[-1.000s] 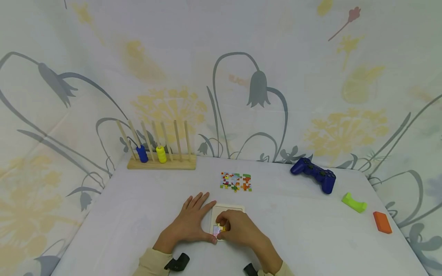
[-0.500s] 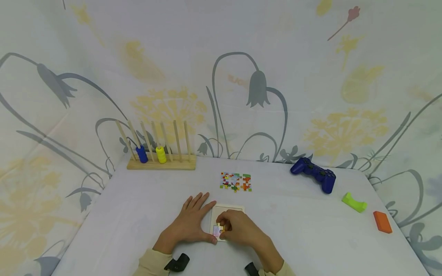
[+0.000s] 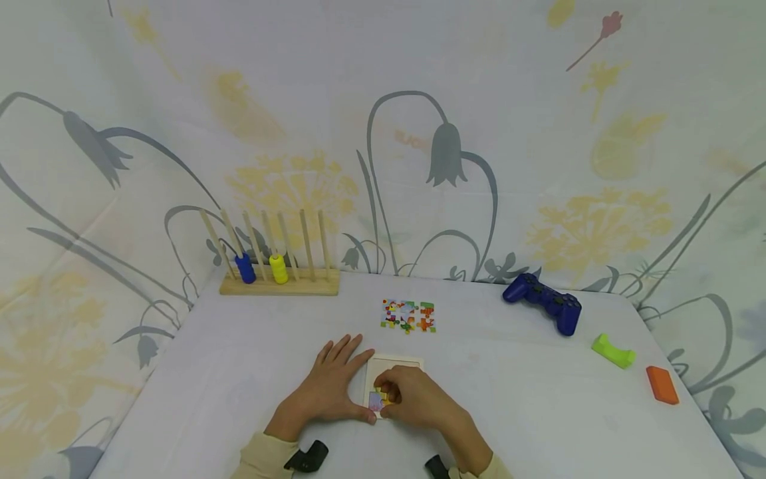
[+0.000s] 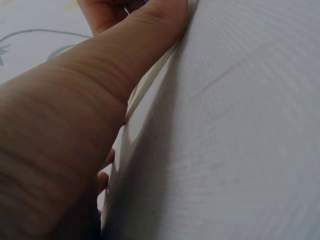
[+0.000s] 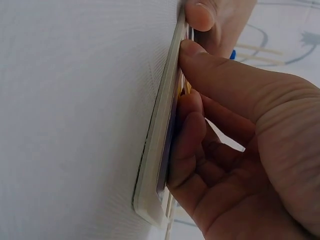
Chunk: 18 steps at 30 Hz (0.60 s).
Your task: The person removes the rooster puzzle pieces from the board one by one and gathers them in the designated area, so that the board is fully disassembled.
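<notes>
A shallow pale wooden puzzle tray lies on the white table in front of the person. My left hand rests flat to its left, fingers spread, with the thumb along the tray's lower left corner. Inside that corner sits a lilac puzzle piece. My right hand reaches over the tray and pinches a yellowish puzzle piece against the lilac one. In the right wrist view, the thumb and curled fingers are low over the tray's rim; the piece is mostly hidden.
Beyond the tray lie several loose puzzle pieces. A wooden peg stand with blue and yellow beads stands at the back left. To the right are a blue game controller, a green arch-shaped block and an orange block.
My right fingers have shifted slightly over the tray, and the yellow on the pinched piece shows more plainly, with less glare. My left hand has stayed put.
</notes>
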Motion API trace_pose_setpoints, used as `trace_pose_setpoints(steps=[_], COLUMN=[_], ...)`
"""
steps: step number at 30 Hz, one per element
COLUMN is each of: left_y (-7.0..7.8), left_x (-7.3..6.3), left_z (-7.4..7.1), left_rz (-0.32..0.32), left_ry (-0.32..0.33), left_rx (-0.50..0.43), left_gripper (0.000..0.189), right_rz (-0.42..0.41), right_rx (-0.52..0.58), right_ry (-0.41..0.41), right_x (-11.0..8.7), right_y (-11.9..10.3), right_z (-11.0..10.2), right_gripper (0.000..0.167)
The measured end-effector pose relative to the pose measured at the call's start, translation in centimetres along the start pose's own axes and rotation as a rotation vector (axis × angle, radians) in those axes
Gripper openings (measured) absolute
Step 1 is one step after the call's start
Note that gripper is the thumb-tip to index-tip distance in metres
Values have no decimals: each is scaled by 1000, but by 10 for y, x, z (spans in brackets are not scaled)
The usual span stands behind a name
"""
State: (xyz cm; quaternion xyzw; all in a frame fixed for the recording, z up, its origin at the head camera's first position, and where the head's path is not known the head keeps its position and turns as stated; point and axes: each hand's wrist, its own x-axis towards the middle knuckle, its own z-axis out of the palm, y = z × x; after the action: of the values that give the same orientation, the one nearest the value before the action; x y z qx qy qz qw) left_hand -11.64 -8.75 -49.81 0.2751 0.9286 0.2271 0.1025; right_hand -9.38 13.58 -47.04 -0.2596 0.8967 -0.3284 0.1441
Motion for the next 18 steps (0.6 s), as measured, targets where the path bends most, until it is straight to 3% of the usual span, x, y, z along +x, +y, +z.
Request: trace_pose_setpoints(steps=[8, 18], left_y=[0, -3], left_x=[-1, 1], left_z=[0, 3], left_rz=[-7, -6], left_ry=[-5, -5], left_rx=[-7, 4], left_gripper=[116, 116], right_rz=[-44, -34], right_rx=[-33, 108], right_ry=[13, -1], right_x=[2, 4], right_y=[2, 12], right_z=[1, -1], right_gripper=[29, 30])
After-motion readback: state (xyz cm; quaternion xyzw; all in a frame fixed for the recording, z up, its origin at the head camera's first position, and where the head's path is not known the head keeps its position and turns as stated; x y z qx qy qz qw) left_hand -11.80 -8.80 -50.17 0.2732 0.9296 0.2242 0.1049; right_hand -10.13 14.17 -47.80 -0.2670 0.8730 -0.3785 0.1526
